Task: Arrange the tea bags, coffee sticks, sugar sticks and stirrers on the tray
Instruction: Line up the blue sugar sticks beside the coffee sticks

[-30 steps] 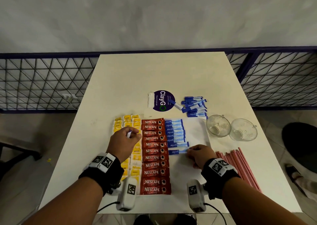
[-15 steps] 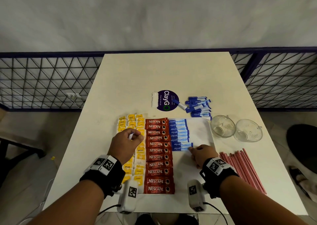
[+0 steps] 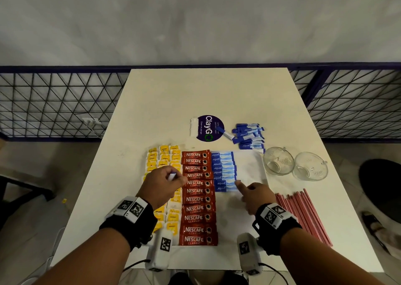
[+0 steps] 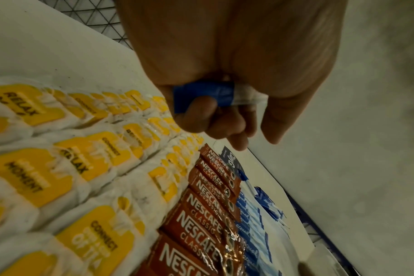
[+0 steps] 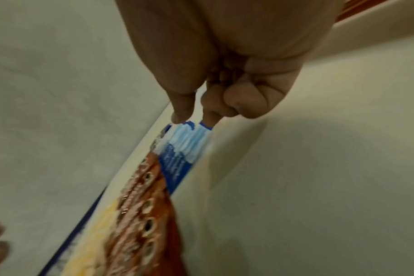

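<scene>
Grey wall and a dark wire-mesh railing stand behind a cream rectangular table [image 3: 206, 93]. On its near half lies a flat white tray [image 3: 249, 167], filled from the left with columns of yellow-and-white tea bags [image 3: 165, 154], then a column of red Nescafe coffee sticks [image 3: 196, 198], then a shorter column of blue-and-white sugar sticks [image 3: 223, 169]. Right of the tray, on the table, lie a bundle of thin red stirrers [image 3: 303, 215] and two clear glass cups [image 3: 278, 161]. Beyond the tray sit a loose heap of blue sugar sticks [image 3: 249, 135] and a round dark-blue ClayGo sticker [image 3: 208, 128].

Above the tea bags, just beside the coffee column, the left hand [image 3: 162, 185] is curled round one blue sugar stick [image 4: 201, 97], which the wrist view shows clamped in the fist. The right hand [image 3: 253, 195] has its forefinger stretched out and the others folded, the fingertip [image 5: 209, 116] touching the right ends of the nearest sugar sticks in the column.
</scene>
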`<state>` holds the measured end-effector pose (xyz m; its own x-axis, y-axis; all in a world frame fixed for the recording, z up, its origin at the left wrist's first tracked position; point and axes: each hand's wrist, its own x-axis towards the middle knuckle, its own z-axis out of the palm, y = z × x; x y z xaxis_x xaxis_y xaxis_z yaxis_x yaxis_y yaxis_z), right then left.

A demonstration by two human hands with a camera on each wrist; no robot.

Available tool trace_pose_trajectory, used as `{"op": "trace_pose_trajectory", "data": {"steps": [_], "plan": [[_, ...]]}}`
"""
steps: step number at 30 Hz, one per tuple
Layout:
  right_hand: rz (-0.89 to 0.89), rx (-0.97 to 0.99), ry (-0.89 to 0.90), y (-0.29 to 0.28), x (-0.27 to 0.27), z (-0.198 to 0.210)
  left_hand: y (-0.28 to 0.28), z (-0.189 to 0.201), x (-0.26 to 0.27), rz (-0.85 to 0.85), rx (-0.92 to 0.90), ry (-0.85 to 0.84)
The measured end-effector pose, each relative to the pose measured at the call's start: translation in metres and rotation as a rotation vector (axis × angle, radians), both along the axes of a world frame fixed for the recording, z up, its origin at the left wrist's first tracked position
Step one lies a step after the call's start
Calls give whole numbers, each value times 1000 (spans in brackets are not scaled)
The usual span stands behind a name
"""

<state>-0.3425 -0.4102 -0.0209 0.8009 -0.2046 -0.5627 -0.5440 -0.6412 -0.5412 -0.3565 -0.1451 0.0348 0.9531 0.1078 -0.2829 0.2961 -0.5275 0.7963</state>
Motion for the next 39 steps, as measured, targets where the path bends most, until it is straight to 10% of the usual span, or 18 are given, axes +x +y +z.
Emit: {"op": "trace_pose_trajectory", "data": {"steps": [10, 20, 34, 39], "plan": [[401, 493, -369, 35, 9, 72, -67, 37, 22, -482, 77, 105], [181, 538, -420, 4, 16, 71, -65, 27, 22, -33, -628, 388], [63, 590, -304, -3, 14, 60, -78, 19, 17, 72, -612, 117], [29, 489, -251, -16, 9, 33, -51, 6, 18, 92, -227, 101]]}}
